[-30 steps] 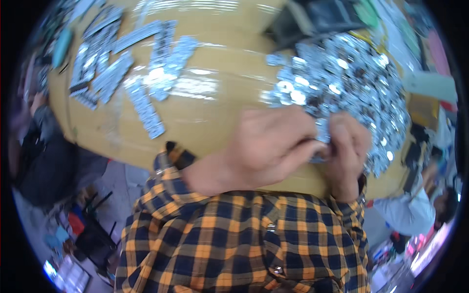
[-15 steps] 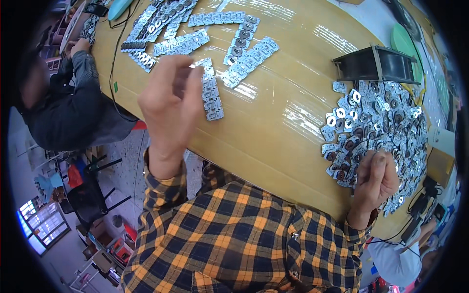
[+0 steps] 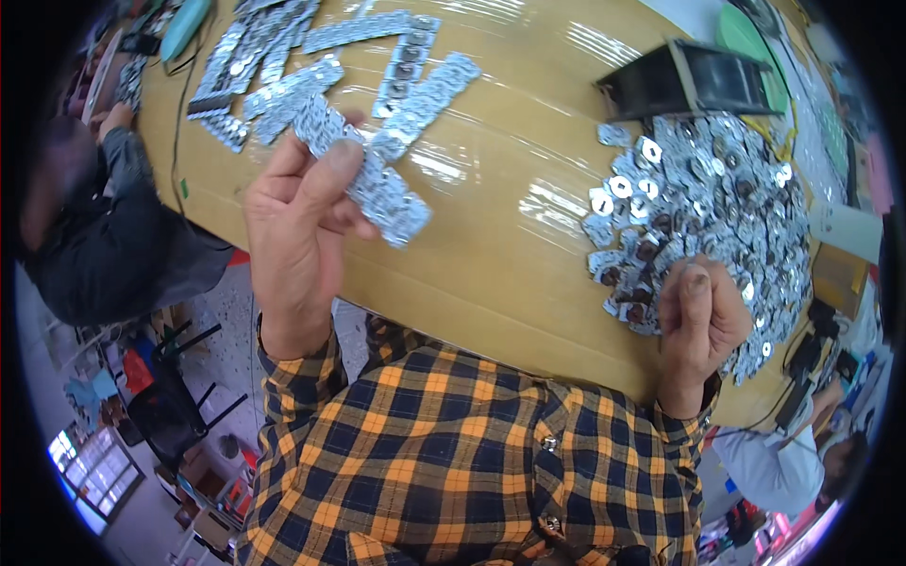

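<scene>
My left hand (image 3: 300, 212) is closed on a strip of joined silvery metal plates (image 3: 389, 200), with the thumb pressed on top of it. The strip is held above the table and slants down to the right. My right hand (image 3: 703, 307) is curled at the near edge of a wide pile of small loose metal parts (image 3: 717, 208), thumb against fingers. Whatever may be between those fingers is hidden. Some parts in the pile carry dark round discs; others show white rings. Past my left hand, more strips (image 3: 429, 104) lie at angles on the table.
A black open-sided frame (image 3: 679, 83) stands behind the pile on the brown, glossy table (image 3: 491, 274). To the left, a person in dark clothing (image 3: 123, 203) sits at the table. Another in a light top (image 3: 769, 462) is at the right. A dark cable (image 3: 177, 141) runs across the left side.
My left hand has taken hold of the strip that lay beside it and raised it off the table. My right hand stays closed by the pile. The whole view has shifted slightly.
</scene>
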Tool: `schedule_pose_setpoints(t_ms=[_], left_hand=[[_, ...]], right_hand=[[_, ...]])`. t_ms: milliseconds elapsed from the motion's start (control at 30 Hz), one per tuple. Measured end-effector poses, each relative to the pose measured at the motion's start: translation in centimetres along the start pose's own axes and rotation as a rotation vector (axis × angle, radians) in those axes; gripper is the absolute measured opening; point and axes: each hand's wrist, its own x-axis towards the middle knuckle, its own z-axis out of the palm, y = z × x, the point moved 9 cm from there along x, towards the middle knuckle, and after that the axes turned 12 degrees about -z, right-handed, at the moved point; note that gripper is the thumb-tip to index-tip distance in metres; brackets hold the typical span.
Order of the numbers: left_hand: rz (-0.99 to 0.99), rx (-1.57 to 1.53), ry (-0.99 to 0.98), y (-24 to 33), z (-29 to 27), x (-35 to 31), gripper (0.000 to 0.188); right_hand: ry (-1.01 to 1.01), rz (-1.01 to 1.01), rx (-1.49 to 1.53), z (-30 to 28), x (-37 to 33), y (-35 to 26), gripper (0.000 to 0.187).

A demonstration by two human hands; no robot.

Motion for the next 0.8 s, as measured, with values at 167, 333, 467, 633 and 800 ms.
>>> schedule_pose_setpoints(t_ms=[167, 333, 467, 633, 800], left_hand=[[-0.291, -0.154, -0.294, -5.4, 7.2, -0.8, 0.023], [-0.302, -0.086, -0.376, -7.0, 10.7, -1.6, 0.018], [-0.295, 0.04, -0.398, -7.4, 11.7, -1.9, 0.02], [-0.225, -0.044, -0.467, -7.0, 11.8, -2.5, 0.013], [-0.267, -0.089, -0.439, -7.4, 11.6, -2.3, 0.014]], right_hand=[[-0.119, -0.053, 0.128, 0.8, 0.1, -0.4, 0.033], [-0.23, -0.136, 0.21, 1.1, 0.0, -1.1, 0.017], [-0.238, -0.058, 0.165, 1.1, -0.1, -1.1, 0.02], [-0.234, -0.061, 0.181, 1.2, -0.1, -0.8, 0.021], [-0.235, -0.046, 0.236, 1.1, 0.0, -0.7, 0.024]])
